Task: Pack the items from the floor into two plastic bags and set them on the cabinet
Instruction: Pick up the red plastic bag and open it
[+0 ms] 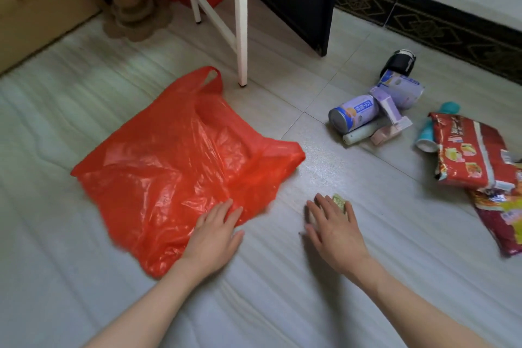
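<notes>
The thin red plastic bag [180, 161] lies flat and seemingly empty at centre left, the left hand [214, 232] resting flat on it. The right hand [333, 223] covers a small greenish item [339, 200]; its grip is unclear. Cans and snack packets [469, 150] at right are unpacked.

Under right hand [333, 223]: small greenish item [339, 201], mostly covered, kind cannot be told.
Red bag [180, 161]: contents, if any, cannot be told through the plastic; near edge blurred.
Snack packets [470, 150]: cut off by the right edge; print too small to read.
Teal bottle [429, 133]: partly behind the packet.
Dark item [399, 62]: blurred, unidentifiable.
</notes>
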The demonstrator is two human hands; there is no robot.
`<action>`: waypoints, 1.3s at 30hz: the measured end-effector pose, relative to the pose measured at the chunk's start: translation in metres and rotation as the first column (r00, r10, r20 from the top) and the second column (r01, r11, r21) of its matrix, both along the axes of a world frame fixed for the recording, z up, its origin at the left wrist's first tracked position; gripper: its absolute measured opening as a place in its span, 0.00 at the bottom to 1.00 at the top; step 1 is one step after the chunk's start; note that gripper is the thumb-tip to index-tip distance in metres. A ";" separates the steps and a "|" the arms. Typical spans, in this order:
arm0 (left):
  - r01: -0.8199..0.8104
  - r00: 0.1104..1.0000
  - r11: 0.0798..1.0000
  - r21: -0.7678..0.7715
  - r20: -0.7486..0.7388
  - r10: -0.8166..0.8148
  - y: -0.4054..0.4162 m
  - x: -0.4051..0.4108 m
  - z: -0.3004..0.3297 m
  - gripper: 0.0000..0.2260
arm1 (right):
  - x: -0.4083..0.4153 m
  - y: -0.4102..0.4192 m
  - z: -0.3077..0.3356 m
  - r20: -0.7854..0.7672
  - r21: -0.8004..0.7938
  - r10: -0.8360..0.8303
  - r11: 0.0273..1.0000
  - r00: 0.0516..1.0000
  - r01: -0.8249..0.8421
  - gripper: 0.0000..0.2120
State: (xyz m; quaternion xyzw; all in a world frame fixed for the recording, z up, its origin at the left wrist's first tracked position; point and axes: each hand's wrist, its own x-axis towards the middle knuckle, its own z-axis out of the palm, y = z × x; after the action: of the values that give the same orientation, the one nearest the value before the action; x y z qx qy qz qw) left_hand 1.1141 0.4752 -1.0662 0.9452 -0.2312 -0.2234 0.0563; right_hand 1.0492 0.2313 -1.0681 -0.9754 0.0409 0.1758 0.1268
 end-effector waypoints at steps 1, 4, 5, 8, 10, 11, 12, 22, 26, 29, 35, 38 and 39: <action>0.026 1.000 0.999 -0.019 -0.003 -0.027 0.002 -0.015 0.005 0.23 | -0.004 0.003 0.004 0.052 0.051 -0.099 0.994 0.994 0.097 0.24; 0.137 0.990 0.984 -0.114 0.056 -0.131 0.002 -0.041 0.020 0.19 | -0.013 0.007 0.020 0.171 0.339 -0.466 0.855 0.868 0.392 0.21; 0.200 0.976 0.971 -0.132 0.119 -0.185 0.001 -0.043 0.024 0.18 | -0.016 0.009 0.026 0.196 0.404 -0.513 0.819 0.836 0.407 0.19; 0.308 0.927 0.936 -0.169 0.273 -0.256 -0.006 -0.030 0.033 0.21 | -0.015 0.014 0.037 0.327 0.372 -0.422 0.880 0.846 0.296 0.19; 0.310 0.926 0.938 -0.152 0.273 -0.262 -0.011 -0.014 0.034 0.25 | 0.000 0.018 0.040 0.351 0.335 -0.396 0.899 0.848 0.281 0.22; 0.310 0.928 0.942 -0.128 0.254 -0.271 -0.014 -0.006 0.034 0.27 | 0.009 0.019 0.042 0.327 0.325 -0.415 0.893 0.849 0.312 0.24; 0.309 0.934 0.945 -0.107 0.221 -0.281 -0.016 0.001 0.032 0.29 | 0.020 0.021 0.043 0.281 0.312 -0.451 0.878 0.847 0.364 0.26; 0.407 0.913 0.913 -0.014 0.041 -0.406 -0.027 0.018 0.027 0.22 | 0.059 0.015 0.037 -0.120 0.415 -0.765 0.540 0.633 0.732 0.14; 0.297 0.942 0.933 -0.203 0.225 -0.251 -0.027 0.029 0.079 0.15 | 0.067 0.016 0.088 -0.026 0.609 -0.627 0.608 0.779 0.510 0.09; 0.217 0.925 0.908 -0.358 0.372 -0.074 -0.030 0.045 0.143 0.19 | 0.077 0.018 0.157 0.070 0.686 -0.450 0.670 0.890 0.285 0.09; 0.296 0.919 0.844 -0.447 0.375 -0.123 -0.039 0.026 0.289 0.21 | 0.032 0.025 0.321 0.455 0.565 -0.164 0.813 0.875 -0.142 0.09; 0.251 0.935 0.755 -0.606 0.355 -0.025 -0.048 -0.010 0.348 0.06 | -0.006 0.021 0.385 0.632 0.457 -0.127 0.858 0.765 -0.234 0.10; 0.214 0.950 0.702 -0.679 0.313 0.013 -0.051 -0.021 0.366 0.04 | -0.016 0.018 0.399 0.670 0.422 -0.124 0.875 0.732 -0.238 0.10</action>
State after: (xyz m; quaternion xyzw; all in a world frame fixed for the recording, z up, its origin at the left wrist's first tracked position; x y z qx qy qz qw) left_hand 1.0931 0.4242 -0.7006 0.8596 -0.3563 0.0223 0.3655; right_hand 1.0329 0.2490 -0.6690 -0.9088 -0.0840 -0.1840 0.3650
